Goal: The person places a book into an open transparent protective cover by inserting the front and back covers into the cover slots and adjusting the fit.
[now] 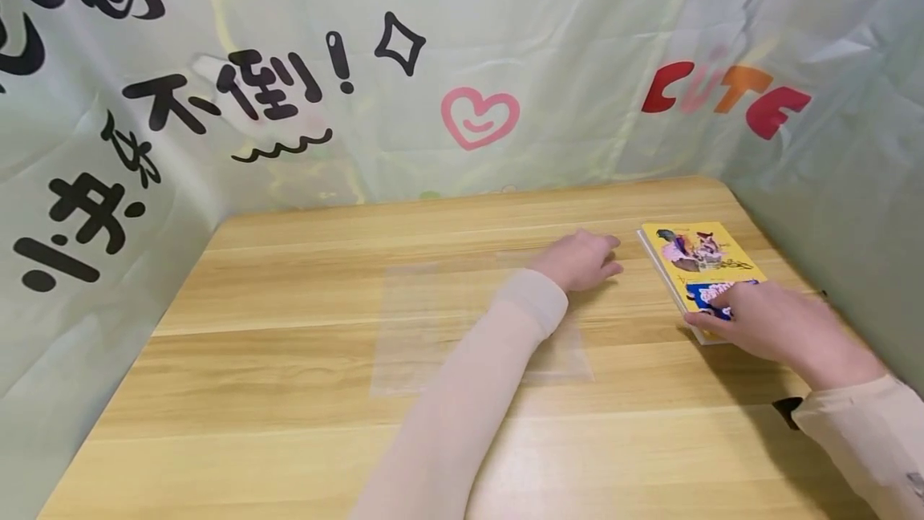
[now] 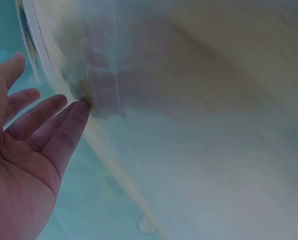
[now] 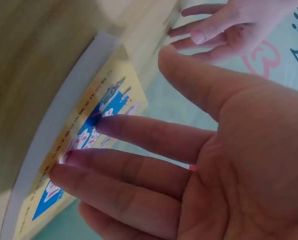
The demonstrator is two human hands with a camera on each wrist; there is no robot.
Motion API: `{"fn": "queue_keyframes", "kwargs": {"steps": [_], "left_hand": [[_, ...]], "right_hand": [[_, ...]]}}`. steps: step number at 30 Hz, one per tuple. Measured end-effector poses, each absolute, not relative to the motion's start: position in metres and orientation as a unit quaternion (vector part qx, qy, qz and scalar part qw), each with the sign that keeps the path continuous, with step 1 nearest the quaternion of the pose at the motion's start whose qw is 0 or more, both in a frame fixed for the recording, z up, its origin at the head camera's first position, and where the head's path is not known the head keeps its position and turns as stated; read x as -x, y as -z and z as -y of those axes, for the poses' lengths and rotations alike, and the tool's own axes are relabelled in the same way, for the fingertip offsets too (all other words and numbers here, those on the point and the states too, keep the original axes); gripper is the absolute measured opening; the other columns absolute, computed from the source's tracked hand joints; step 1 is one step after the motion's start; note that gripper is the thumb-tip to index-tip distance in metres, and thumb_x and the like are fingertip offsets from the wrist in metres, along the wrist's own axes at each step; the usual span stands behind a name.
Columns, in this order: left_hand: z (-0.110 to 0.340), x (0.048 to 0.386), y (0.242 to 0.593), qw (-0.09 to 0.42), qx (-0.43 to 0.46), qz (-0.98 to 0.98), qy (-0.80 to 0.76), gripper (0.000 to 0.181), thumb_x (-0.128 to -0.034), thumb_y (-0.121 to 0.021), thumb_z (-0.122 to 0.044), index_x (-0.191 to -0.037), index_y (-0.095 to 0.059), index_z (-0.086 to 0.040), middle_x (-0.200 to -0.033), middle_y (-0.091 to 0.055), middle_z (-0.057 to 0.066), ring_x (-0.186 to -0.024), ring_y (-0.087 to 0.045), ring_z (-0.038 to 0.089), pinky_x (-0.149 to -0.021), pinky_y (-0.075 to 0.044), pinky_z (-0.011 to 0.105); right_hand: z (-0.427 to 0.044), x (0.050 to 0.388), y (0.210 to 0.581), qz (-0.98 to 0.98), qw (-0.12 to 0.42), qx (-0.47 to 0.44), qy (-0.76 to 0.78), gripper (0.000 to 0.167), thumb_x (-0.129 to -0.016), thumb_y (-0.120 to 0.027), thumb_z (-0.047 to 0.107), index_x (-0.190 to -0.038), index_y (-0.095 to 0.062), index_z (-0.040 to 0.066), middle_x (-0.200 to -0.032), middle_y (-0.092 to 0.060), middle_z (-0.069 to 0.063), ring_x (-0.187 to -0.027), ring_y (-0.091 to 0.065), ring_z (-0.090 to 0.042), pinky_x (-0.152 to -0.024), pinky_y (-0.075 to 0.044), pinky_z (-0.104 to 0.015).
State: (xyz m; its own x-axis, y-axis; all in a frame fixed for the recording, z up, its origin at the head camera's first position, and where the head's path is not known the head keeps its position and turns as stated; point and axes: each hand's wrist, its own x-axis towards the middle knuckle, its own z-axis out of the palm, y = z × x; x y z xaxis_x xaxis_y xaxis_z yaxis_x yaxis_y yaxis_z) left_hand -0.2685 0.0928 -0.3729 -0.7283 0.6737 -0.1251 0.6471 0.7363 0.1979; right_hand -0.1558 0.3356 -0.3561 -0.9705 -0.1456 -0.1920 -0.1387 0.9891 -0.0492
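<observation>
A yellow book with a blue panel and cartoon figures lies flat at the right of the table. Over its near end reaches my right hand. In the right wrist view, the fingertips of that hand rest on the blue panel of the cover, fingers fairly straight. My left hand is left of the book, apart from it and low over the wood. Its fingers are extended and hold nothing in the left wrist view. Under the left forearm lies a clear plastic sheet or sleeve, partly hidden.
The wooden table is bounded at the back and sides by a pale printed cloth. A small black piece shows beside the right sleeve. The book lies close to the table's right edge.
</observation>
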Motion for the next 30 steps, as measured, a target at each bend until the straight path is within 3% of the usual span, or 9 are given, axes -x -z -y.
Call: {"fn": "queue_keyframes", "kwargs": {"steps": [3, 7, 12, 15, 19, 24, 30], "left_hand": [[-0.1, 0.265, 0.374, 0.09, -0.366, -0.924, -0.061, 0.052, -0.114, -0.051, -0.043, -0.16, -0.05, -0.019, -0.157, -0.062, -0.008, -0.142, -0.06, 0.007, -0.119, -0.044, 0.019], [-0.108, 0.26, 0.376, 0.078, -0.38, -0.92, -0.048, 0.047, -0.1134, -0.053, -0.042, -0.156, -0.055, -0.021, -0.146, -0.069, -0.009, -0.134, -0.065, 0.006, -0.116, -0.047, 0.019], [-0.115, 0.255, 0.378, 0.063, -0.393, -0.917, -0.041, 0.034, -0.1127, -0.055, -0.041, -0.139, -0.065, -0.022, -0.12, -0.075, -0.01, -0.109, -0.071, 0.005, -0.103, -0.054, 0.02], [-0.118, 0.253, 0.38, 0.067, -0.394, -0.916, -0.034, 0.03, -0.1123, -0.057, -0.04, -0.136, -0.065, -0.023, -0.116, -0.074, -0.01, -0.106, -0.071, 0.005, -0.101, -0.055, 0.02], [-0.124, 0.251, 0.38, 0.069, -0.389, -0.919, -0.012, 0.029, -0.1121, -0.057, -0.039, -0.137, -0.065, -0.026, -0.122, -0.075, -0.011, -0.113, -0.071, 0.005, -0.103, -0.056, 0.021], [-0.13, 0.249, 0.38, 0.067, -0.377, -0.924, 0.018, 0.034, -0.1124, -0.056, -0.04, -0.143, -0.063, -0.028, -0.14, -0.071, -0.012, -0.129, -0.067, 0.006, -0.111, -0.052, 0.023], [-0.138, 0.246, 0.38, 0.1, -0.35, -0.931, 0.024, 0.051, -0.1137, -0.051, -0.039, -0.163, -0.044, -0.031, -0.163, -0.052, -0.015, -0.146, -0.054, 0.003, -0.12, -0.044, 0.02]], "right_hand": [[-0.336, 0.153, 0.36, -0.992, 0.087, 0.085, 0.015, 0.052, -0.092, -0.079, 0.057, -0.104, -0.08, 0.006, -0.083, -0.071, -0.014, -0.07, -0.058, -0.028, -0.057, -0.042, -0.04], [-0.337, 0.153, 0.364, -0.992, 0.089, 0.094, 0.009, 0.049, -0.086, -0.085, 0.052, -0.103, -0.08, 0.007, -0.089, -0.073, -0.014, -0.072, -0.058, -0.027, -0.058, -0.044, -0.041], [-0.333, 0.154, 0.367, -0.99, 0.083, 0.112, 0.014, 0.033, -0.086, -0.088, 0.043, -0.086, -0.075, 0.013, -0.075, -0.062, -0.001, -0.067, -0.051, -0.021, -0.057, -0.037, -0.036], [-0.331, 0.153, 0.368, -0.99, 0.074, 0.122, 0.019, 0.032, -0.085, -0.089, 0.04, -0.078, -0.07, 0.016, -0.069, -0.055, 0.001, -0.064, -0.047, -0.019, -0.057, -0.033, -0.034], [-0.328, 0.154, 0.367, -0.989, 0.071, 0.126, 0.02, 0.035, -0.084, -0.091, 0.038, -0.073, -0.065, 0.016, -0.066, -0.052, 0.0, -0.064, -0.045, -0.02, -0.058, -0.032, -0.034], [-0.326, 0.157, 0.365, -0.988, 0.087, 0.125, 0.016, 0.036, -0.083, -0.092, 0.037, -0.072, -0.064, 0.016, -0.069, -0.054, -0.001, -0.066, -0.047, -0.022, -0.06, -0.033, -0.036], [-0.326, 0.159, 0.361, -0.985, 0.117, 0.123, 0.007, 0.034, -0.082, -0.092, 0.038, -0.074, -0.068, 0.016, -0.072, -0.058, -0.001, -0.068, -0.048, -0.022, -0.062, -0.034, -0.036]]}}
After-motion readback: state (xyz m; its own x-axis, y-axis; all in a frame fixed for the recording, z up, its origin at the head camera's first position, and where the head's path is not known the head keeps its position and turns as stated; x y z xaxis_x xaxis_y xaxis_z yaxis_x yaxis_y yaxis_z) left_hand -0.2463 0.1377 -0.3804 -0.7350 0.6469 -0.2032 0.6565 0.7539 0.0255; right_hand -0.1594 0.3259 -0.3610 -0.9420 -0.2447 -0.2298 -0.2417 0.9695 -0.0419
